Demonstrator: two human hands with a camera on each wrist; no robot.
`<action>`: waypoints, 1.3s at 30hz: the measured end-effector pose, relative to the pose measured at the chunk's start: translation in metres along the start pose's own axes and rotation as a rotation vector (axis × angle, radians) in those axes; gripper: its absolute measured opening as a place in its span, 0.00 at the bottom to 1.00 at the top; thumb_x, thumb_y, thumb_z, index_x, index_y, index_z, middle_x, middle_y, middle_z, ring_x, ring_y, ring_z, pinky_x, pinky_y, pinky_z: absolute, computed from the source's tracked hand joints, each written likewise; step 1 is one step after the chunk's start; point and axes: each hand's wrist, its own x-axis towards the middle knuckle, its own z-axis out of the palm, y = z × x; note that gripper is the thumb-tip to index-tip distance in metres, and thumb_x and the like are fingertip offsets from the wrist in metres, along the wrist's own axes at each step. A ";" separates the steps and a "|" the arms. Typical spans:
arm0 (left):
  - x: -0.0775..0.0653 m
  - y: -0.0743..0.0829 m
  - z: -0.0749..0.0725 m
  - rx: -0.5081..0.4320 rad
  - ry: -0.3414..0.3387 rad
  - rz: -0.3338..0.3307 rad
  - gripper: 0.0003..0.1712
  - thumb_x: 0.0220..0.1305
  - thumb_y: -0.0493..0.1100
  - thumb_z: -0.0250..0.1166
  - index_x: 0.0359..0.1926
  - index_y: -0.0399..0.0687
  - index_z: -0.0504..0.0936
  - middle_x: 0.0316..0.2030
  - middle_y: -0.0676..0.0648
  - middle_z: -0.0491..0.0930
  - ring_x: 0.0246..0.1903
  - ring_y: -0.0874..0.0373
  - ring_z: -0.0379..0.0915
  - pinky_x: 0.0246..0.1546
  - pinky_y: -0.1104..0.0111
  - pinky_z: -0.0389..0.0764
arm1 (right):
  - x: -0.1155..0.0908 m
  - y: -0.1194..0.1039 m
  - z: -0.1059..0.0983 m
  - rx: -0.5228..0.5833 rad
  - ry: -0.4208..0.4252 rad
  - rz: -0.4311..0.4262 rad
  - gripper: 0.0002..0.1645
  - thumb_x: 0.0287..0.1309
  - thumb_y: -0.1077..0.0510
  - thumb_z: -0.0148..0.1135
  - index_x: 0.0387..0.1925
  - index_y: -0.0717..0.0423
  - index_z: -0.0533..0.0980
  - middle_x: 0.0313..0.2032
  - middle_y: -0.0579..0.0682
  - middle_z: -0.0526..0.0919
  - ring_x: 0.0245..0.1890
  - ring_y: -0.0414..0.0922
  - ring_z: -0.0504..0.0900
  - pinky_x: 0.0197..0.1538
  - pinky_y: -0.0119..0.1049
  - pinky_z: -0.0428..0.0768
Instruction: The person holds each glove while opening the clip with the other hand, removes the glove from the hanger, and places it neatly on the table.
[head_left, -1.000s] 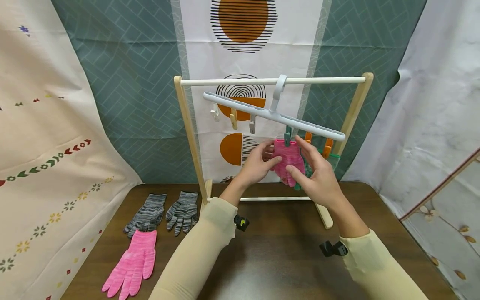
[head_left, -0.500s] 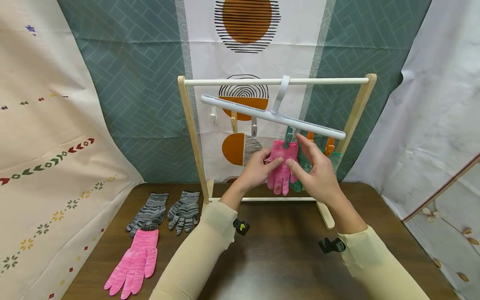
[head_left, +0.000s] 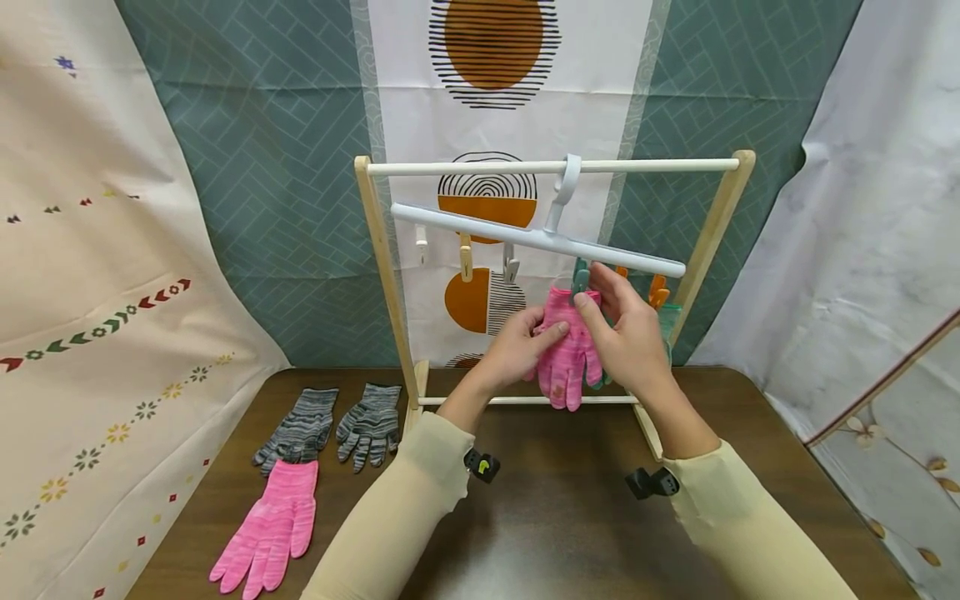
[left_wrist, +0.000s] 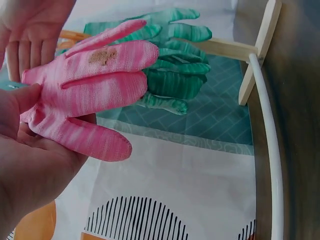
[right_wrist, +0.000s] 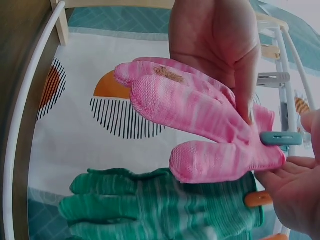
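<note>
A pink glove (head_left: 567,354) with a brown stain on one finger hangs by its cuff from a teal clip (right_wrist: 281,138) under the white hanger (head_left: 536,239). My left hand (head_left: 519,346) holds the glove's left side, thumb on the front and fingers behind it, as the left wrist view shows. Around the clip and cuff is my right hand (head_left: 628,333). In the right wrist view its thumb stands apart above the clip, while its extended fingers meet the cuff's edge. Green gloves (left_wrist: 175,60) hang behind from orange clips (head_left: 658,292), partly hidden by my right hand.
The hanger hooks over the top rail (head_left: 465,168) of a wooden rack and tilts down to the right. White, yellow and grey clips (head_left: 511,263) hang on its left half. Two grey gloves (head_left: 369,425) and another pink glove (head_left: 268,525) lie on the table's left.
The pink glove has turned to face me more and come slightly lower and nearer. My right thumb has moved up from the glove's side to the clip. The hanger's left end has dropped a little.
</note>
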 end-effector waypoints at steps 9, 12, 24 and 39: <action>-0.006 0.007 0.004 -0.016 -0.031 0.007 0.16 0.81 0.45 0.61 0.58 0.37 0.81 0.39 0.43 0.86 0.33 0.57 0.84 0.34 0.65 0.86 | 0.008 -0.002 0.005 0.106 0.029 0.108 0.36 0.81 0.44 0.55 0.77 0.63 0.66 0.61 0.58 0.84 0.62 0.49 0.81 0.63 0.35 0.78; -0.006 0.008 0.005 -0.018 -0.035 0.016 0.16 0.81 0.44 0.61 0.58 0.36 0.81 0.39 0.43 0.86 0.33 0.58 0.83 0.34 0.66 0.85 | 0.011 -0.002 0.008 0.194 0.062 0.124 0.34 0.82 0.45 0.55 0.74 0.65 0.69 0.59 0.61 0.85 0.63 0.48 0.81 0.65 0.33 0.76; -0.007 0.010 0.013 -0.034 0.017 0.007 0.18 0.81 0.45 0.61 0.59 0.36 0.82 0.42 0.43 0.87 0.35 0.58 0.84 0.36 0.67 0.86 | 0.012 -0.005 0.014 0.243 0.215 0.084 0.25 0.79 0.51 0.60 0.63 0.67 0.78 0.49 0.64 0.88 0.49 0.47 0.85 0.51 0.30 0.78; 0.000 0.012 0.025 -0.043 0.141 0.002 0.15 0.80 0.42 0.63 0.55 0.34 0.85 0.42 0.42 0.86 0.32 0.60 0.82 0.34 0.69 0.85 | 0.015 -0.003 0.018 0.129 0.347 0.053 0.24 0.77 0.51 0.64 0.61 0.66 0.80 0.46 0.57 0.89 0.40 0.41 0.84 0.36 0.29 0.74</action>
